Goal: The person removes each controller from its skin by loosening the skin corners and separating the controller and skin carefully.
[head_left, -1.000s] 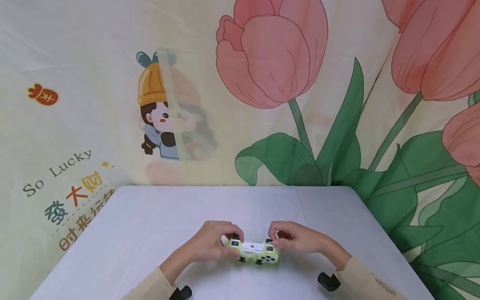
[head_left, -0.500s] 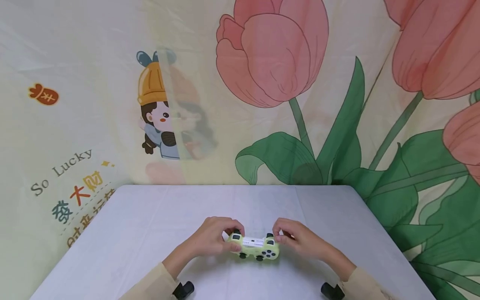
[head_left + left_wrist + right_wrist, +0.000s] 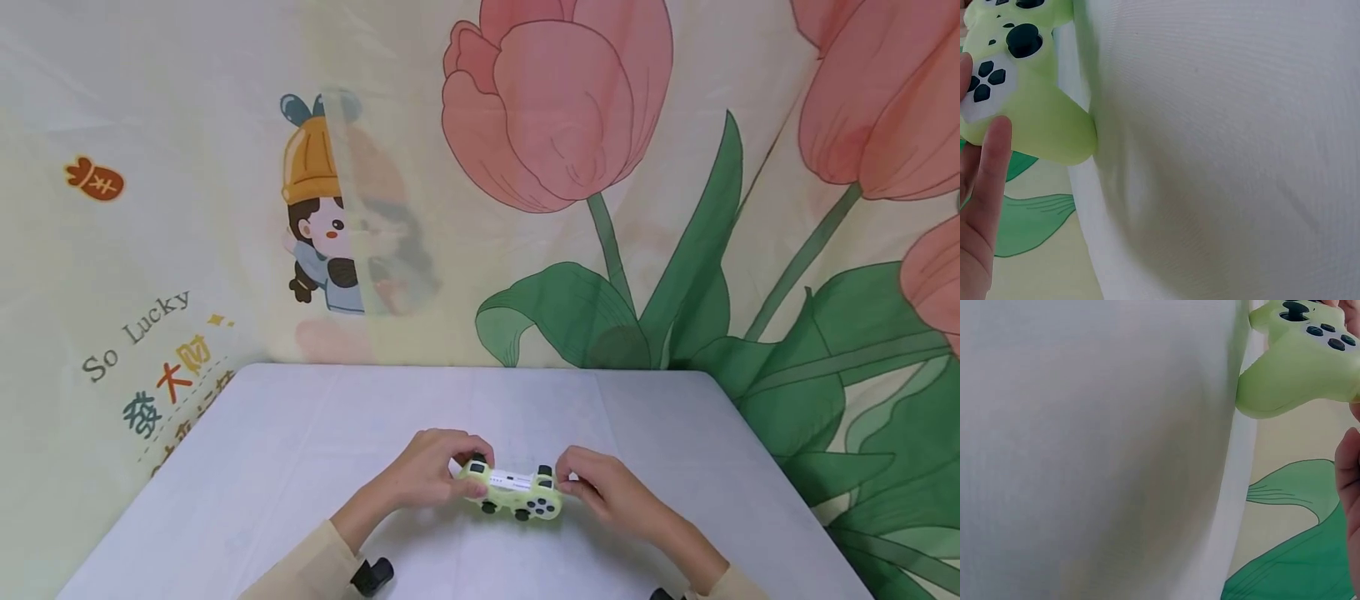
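The fingers [image 3: 471,443] of the left hand [image 3: 426,472] pinch the left end of a pale green game controller [image 3: 512,493], thumb on the near side, forefinger over the top. Those of the right hand [image 3: 613,493] are curled in toward the thumb, just beside the controller's right end; I can't tell whether they pinch it. The controller is about midway between the left and right edges of the white worktop [image 3: 360,408], well apart from the back edge, its two dark thumbsticks [image 3: 522,515] turned toward the person. I can't make out whether its grips touch the worktop. A black device [image 3: 372,577] shows beside the left beige sleeve [image 3: 307,567]. Behind the back edge hangs a backdrop [image 3: 405,42] with pink tulips [image 3: 570,117] and a cartoon figure [image 3: 311,162] in a yellow hat.
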Demonstrator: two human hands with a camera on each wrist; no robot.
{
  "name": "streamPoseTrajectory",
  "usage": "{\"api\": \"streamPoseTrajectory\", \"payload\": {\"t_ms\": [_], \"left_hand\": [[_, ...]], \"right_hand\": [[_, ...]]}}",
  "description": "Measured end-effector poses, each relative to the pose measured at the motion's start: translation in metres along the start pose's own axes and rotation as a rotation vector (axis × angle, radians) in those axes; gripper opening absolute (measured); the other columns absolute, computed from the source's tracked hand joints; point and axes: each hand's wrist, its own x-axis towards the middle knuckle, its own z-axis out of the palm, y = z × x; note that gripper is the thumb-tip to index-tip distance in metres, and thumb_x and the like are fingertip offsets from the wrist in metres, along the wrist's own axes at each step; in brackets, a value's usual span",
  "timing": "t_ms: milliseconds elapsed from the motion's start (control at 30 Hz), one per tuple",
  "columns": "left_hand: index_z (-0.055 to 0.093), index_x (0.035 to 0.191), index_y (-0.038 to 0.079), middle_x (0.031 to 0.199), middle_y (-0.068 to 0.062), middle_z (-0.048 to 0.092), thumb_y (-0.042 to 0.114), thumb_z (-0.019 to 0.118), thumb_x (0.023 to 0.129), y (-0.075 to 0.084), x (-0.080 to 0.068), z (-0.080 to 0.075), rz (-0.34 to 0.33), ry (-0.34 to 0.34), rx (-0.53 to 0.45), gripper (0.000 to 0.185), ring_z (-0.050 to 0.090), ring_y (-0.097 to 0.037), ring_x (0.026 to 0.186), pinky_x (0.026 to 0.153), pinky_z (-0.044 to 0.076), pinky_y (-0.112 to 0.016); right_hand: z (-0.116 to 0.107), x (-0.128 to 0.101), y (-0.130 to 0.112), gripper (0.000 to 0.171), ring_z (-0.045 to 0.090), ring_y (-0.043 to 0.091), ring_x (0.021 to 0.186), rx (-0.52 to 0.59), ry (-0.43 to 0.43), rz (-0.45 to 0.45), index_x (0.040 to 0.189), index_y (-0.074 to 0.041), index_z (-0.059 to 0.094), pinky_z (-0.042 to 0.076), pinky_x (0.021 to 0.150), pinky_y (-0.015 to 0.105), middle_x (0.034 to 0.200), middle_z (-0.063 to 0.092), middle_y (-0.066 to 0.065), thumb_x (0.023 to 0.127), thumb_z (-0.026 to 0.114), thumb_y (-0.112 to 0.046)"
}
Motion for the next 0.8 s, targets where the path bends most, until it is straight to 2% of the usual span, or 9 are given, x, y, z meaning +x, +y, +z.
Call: {"api": "streamPoseTrajectory", "payload": {"t_ms": [167, 367, 500, 633, 800], "left_hand": [[0.069, 0.106, 0.04, 0.095, 0.024, 0.067, 0.034, 0.087, 0.088, 0.0004, 0.0025, -0.0001, 0.003, -0.001, 0.006, 0.026, 0.065, 0.001, 0.092, 0.076, 0.053, -0.025], [0.069, 0.105, 0.042, 0.094, 0.027, 0.067, 0.034, 0.088, 0.087, -0.0024, 0.0017, -0.001, -0.007, 0.031, 0.042, 0.028, 0.065, 0.003, 0.09, 0.081, 0.048, -0.031], [0.069, 0.106, 0.041, 0.095, 0.028, 0.067, 0.036, 0.088, 0.087, -0.005, 0.0013, 0.0012, 0.004, 0.032, 0.056, 0.027, 0.065, 0.005, 0.09, 0.082, 0.047, -0.032], [0.069, 0.106, 0.041, 0.094, 0.028, 0.066, 0.036, 0.088, 0.087, -0.0059, 0.0029, 0.0026, 0.021, 0.032, 0.055, 0.027, 0.065, 0.005, 0.089, 0.081, 0.047, -0.032], [0.068, 0.106, 0.041, 0.094, 0.027, 0.066, 0.036, 0.088, 0.088, -0.0044, 0.0061, 0.0014, 0.026, 0.024, 0.043, 0.027, 0.065, 0.005, 0.089, 0.08, 0.047, -0.031]], "right_hand": [[0.0014, -0.002, -0.005, 0.03, 0.059, 0.002, 0.087, -0.048, 0.03, 0.006, 0.099, -0.021, 0.061, 0.053, 0.074, 0.018, 0.099, 0.063, -0.014, 0.093, 0.075, 0.005], [0.0061, 0.0031, -0.0075, 0.027, 0.053, -0.002, 0.077, -0.069, 0.068, 0.14, 0.096, -0.026, 0.063, 0.05, 0.065, 0.019, 0.095, 0.064, -0.018, 0.095, 0.077, -0.002], [0.009, 0.0024, -0.0072, 0.029, 0.051, -0.003, 0.072, -0.074, 0.098, 0.183, 0.092, -0.026, 0.064, 0.05, 0.061, 0.019, 0.092, 0.065, -0.018, 0.091, 0.081, -0.002], [0.0093, 0.0005, -0.0081, 0.024, 0.052, -0.003, 0.068, -0.033, 0.088, 0.269, 0.093, -0.027, 0.064, 0.05, 0.057, 0.02, 0.09, 0.066, -0.015, 0.095, 0.078, -0.007], [0.0058, 0.0009, -0.0102, 0.008, 0.054, -0.001, 0.061, 0.048, 0.048, 0.401, 0.098, -0.024, 0.067, 0.05, 0.052, 0.024, 0.091, 0.071, -0.004, 0.102, 0.072, -0.019]]}}
